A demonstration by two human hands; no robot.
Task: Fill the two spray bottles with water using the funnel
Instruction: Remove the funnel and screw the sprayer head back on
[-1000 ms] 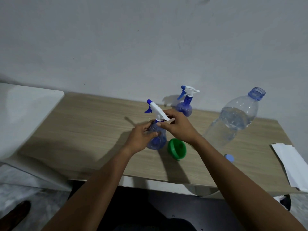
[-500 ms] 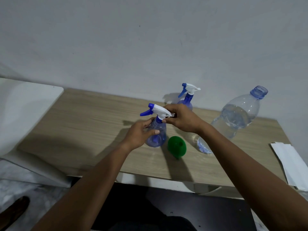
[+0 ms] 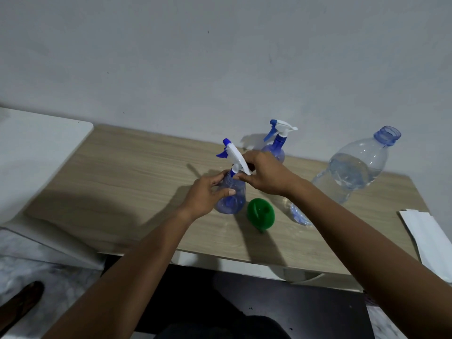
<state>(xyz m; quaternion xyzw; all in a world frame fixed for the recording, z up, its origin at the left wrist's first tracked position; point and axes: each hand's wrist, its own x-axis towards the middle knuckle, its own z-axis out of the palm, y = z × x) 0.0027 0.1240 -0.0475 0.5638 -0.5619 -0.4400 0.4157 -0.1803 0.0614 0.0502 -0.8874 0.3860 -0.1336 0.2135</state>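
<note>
A small clear blue spray bottle [image 3: 232, 199] stands on the wooden table [image 3: 137, 177]. My left hand [image 3: 208, 194] grips its body. My right hand [image 3: 264, 174] grips its white and blue trigger head [image 3: 234, 155], thumb at the neck. A green funnel [image 3: 260, 215] lies on its side just right of this bottle. A second spray bottle [image 3: 276, 143] stands behind my right hand, near the wall. A large clear water bottle [image 3: 354, 170], uncapped and partly full, stands at the right.
White paper [image 3: 430, 238] lies at the table's right edge. A white surface [image 3: 36, 148] adjoins the table on the left. The wall runs close behind the table. A shoe [image 3: 22, 302] shows on the floor at lower left.
The trigger head has turned in my right hand, from nozzle pointing left to pointing up-left. My left hand keeps its grip on the bottle's body. The camera shifted slightly.
</note>
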